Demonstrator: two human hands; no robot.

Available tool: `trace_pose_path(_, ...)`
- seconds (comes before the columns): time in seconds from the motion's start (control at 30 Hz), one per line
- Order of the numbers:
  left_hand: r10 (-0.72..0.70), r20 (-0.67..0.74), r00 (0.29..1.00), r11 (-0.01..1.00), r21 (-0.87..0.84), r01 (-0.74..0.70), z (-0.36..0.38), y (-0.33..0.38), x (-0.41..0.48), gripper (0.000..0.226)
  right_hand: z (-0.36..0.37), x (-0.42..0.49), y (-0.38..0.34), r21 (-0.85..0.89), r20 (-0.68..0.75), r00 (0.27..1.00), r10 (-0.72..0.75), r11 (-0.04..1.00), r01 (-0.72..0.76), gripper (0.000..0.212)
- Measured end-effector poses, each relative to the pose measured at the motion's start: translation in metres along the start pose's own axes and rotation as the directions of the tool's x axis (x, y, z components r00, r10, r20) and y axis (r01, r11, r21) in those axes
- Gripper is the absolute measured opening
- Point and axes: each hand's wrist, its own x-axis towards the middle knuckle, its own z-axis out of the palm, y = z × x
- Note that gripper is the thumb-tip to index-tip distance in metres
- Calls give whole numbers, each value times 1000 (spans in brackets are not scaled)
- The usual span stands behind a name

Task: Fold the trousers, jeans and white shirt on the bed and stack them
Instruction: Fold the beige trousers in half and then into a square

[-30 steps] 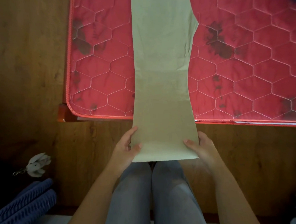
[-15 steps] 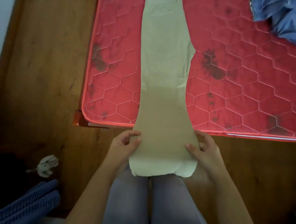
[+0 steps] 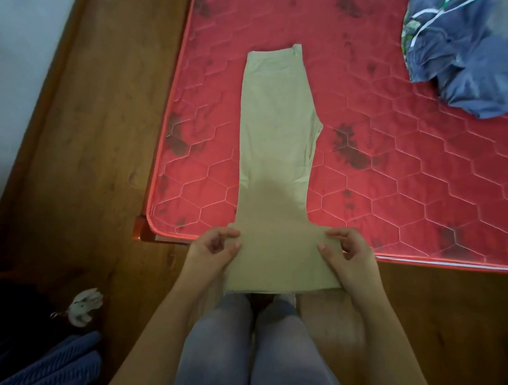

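Note:
Beige trousers (image 3: 276, 128) lie lengthwise on the red quilted mattress (image 3: 395, 176), folded leg on leg, waistband at the far end. Their leg ends hang over the near mattress edge. My left hand (image 3: 214, 249) pinches the left edge of the leg ends and my right hand (image 3: 346, 253) pinches the right edge, holding them up just past the bed's edge. Crumpled blue jeans (image 3: 471, 62) lie at the mattress's far right. No white shirt shows.
The wooden bed frame (image 3: 103, 125) runs along the left and near sides of the mattress. A small white plush keyring (image 3: 83, 305) and a blue striped cloth (image 3: 55, 364) lie at the lower left. My legs in grey trousers fill the bottom centre.
Both hands have lifted the leg ends up and toward the mattress edge. The view has tilted up, so the waistband and the blue jeans now show.

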Motion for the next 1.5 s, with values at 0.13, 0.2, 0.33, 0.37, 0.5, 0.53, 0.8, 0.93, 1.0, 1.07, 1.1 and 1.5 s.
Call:
trace_pose_path(0.13, 28, -62, 998, 997, -75, -33, 7, 17, 7, 9, -4, 12, -11, -31, -21, 999, -24, 999, 24, 14)
trace_pose_path(0.2, 28, -91, 995, 989, -143, -41, 10, 25, 13, 10, -3, 21, -18, -17, -27, 999, -24, 1000, 23, 18)
trace_pose_path(0.33, -57, -84, 995, 963, -266, 33, 11, 34, 35, 18, 4, 47, -30, 74, -61, 998, -16, 997, 21, 16)
trace_pose_path(0.37, -78, -80, 994, 954, -296, 51, 9, 32, 45, 21, 7, 56, -32, 89, -49, 999, -7, 996, 11, 15)
trace_pose_path(0.5, -63, -44, 997, 946, -320, 46, 4, 30, 93, 26, 21, 99, -41, 62, -4, 1000, 20, 998, -20, 12)
trace_pose_path(0.53, -38, -27, 999, 949, -313, 28, 3, 31, 108, 29, 25, 111, -44, 44, 2, 1000, 28, 999, -29, 16)
trace_pose_path(0.8, -25, -44, 999, 1000, 14, 26, 0, 32, 235, 19, 54, 214, -42, -164, 81, 979, 186, 972, -171, 47)
trace_pose_path(0.93, 68, -48, 997, 975, 215, -56, 10, 20, 287, 19, 65, 265, -26, -292, 76, 984, 158, 947, -130, 49)
trace_pose_path(1.0, 111, -65, 992, 958, 273, -89, 18, 12, 312, 18, 68, 290, -15, -357, 95, 987, 130, 930, -88, 47)
trace_pose_path(1.07, 116, -92, 989, 955, 283, -85, 27, 2, 336, 15, 71, 315, 0, -407, 96, 991, 97, 912, -50, 40)
trace_pose_path(1.1, 86, -109, 990, 961, 271, -54, 31, -5, 346, 14, 73, 328, 7, -433, 81, 993, 84, 901, -41, 34)
trace_pose_path(1.5, 109, -157, 982, 973, 219, -73, 57, -52, 441, 26, 101, 437, 49, -466, -63, 998, 31, 883, -57, 21)
